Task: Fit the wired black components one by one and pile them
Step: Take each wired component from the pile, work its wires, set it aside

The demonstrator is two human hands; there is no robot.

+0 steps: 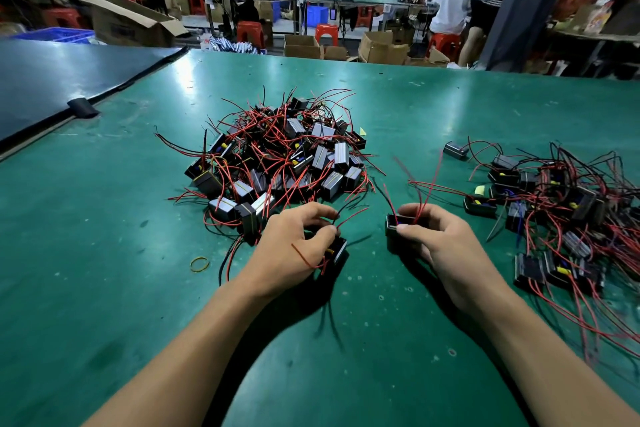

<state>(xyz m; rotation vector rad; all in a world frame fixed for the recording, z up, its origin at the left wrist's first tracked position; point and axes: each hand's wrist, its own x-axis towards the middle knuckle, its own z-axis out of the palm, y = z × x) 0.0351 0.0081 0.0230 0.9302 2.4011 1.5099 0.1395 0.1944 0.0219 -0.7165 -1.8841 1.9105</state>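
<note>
Black wired components lie heaped in the big pile (277,156) on the green table (104,288). Just in front of it your left hand (291,253) curls round one component (338,250); front-right of it, your right hand (440,246) pinches a second component (392,238).

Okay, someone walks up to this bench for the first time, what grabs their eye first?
Most likely the tangled heap of black components with red wires in the middle of the green table. Next, a looser pile sprawls at the right edge. Nearest the camera, the left hand grips a black component and the right hand grips a second component, wires sticking up.
</note>
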